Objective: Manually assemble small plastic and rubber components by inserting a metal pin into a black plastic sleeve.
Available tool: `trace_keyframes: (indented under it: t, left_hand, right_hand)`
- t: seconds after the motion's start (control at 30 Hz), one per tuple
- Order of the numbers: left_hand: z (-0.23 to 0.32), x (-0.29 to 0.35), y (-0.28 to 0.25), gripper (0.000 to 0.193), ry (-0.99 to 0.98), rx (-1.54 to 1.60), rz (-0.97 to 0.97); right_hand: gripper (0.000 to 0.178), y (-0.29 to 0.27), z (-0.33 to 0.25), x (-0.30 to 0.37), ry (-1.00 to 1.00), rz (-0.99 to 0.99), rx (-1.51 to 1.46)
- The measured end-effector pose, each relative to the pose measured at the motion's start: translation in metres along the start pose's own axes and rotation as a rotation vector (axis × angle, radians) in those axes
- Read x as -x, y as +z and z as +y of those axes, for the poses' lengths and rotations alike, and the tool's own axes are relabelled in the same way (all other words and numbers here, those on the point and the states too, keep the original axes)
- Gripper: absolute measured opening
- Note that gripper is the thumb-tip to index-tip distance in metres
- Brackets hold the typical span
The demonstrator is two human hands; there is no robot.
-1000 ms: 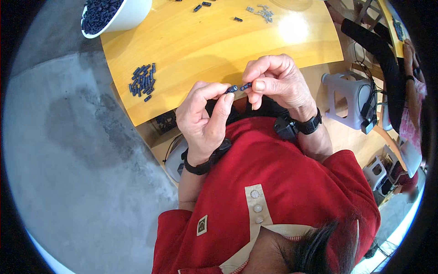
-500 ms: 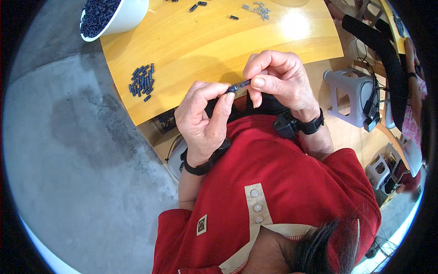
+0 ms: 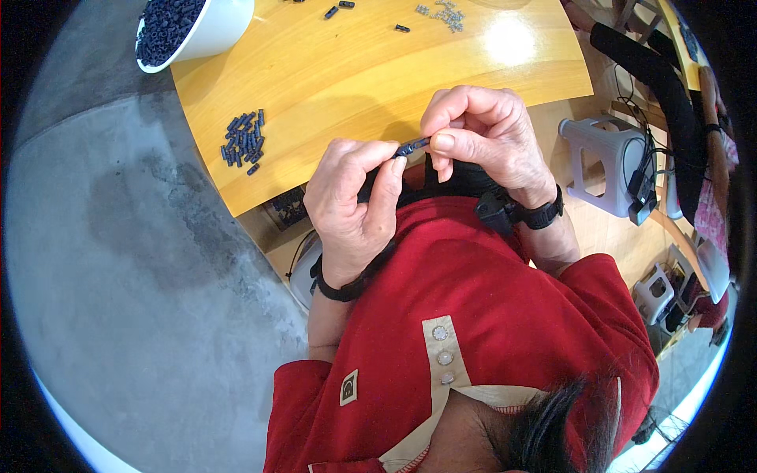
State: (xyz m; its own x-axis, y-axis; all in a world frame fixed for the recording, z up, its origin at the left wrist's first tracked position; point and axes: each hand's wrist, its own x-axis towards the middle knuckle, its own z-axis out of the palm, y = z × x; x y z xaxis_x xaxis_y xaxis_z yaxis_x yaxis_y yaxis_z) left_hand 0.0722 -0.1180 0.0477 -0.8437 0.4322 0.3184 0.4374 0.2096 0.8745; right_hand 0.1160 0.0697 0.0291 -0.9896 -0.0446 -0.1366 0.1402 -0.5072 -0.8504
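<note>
Between my hands, just off the table's near edge, is a small dark blue-black plastic piece (image 3: 410, 147). My left hand (image 3: 352, 201) pinches its left end between thumb and forefinger. The thumb and forefinger of my right hand (image 3: 481, 142) close on the right end, where a thin dark part shows; whether it is separate I cannot tell. A pile of similar dark plastic pieces (image 3: 243, 140) lies on the table to the left. Farther off, a few more dark pieces (image 3: 330, 13) and a cluster of small silvery metal parts (image 3: 449, 17) lie loose.
A white tub (image 3: 217, 31) filled with dark small parts leans at the far left of the yellow wooden table (image 3: 315, 87). On the right stand a pale plastic stool (image 3: 603, 162) with black cables and an adapter. Another person's arm (image 3: 714, 118) shows at the far right.
My hands stay nearly in place, the dark piece turning slightly between the fingertips. The right fingers have come a little closer to the left ones.
</note>
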Motion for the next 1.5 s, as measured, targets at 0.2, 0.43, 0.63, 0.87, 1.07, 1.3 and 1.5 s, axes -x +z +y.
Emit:
trace_keyframes:
  t: [0.2,0.43,0.63,0.87,1.07,1.3,1.5]
  left_hand:
    - [0.0,-0.002,0.001,0.014,0.03,-0.045,-0.001]
    - [0.001,0.0,0.003,0.01,0.052,-0.075,-0.038]
    - [-0.002,0.002,0.008,0.016,0.045,-0.08,0.016]
    - [-0.004,0.001,0.007,0.014,0.104,-0.158,0.017]
    - [-0.003,0.003,0.01,0.019,0.149,-0.238,0.027]
    - [-0.01,0.004,0.008,0.021,0.171,-0.272,-0.007]
    - [-0.006,0.001,0.009,0.022,0.136,-0.256,-0.016]
  right_hand:
    - [0.008,0.0,0.0,-0.001,-0.002,-0.014,0.05]
    - [0.008,-0.003,0.002,-0.002,-0.009,-0.064,0.084]
    - [0.013,-0.002,0.027,-0.007,-0.054,-0.075,-0.087]
    - [0.024,-0.013,0.039,-0.008,0.191,-0.141,-0.487]
    - [0.023,-0.008,0.041,-0.014,0.183,-0.223,-0.537]
    - [0.023,-0.008,0.041,-0.013,0.187,-0.203,-0.465]
    - [0.04,-0.007,0.048,-0.014,0.295,-0.316,-0.546]
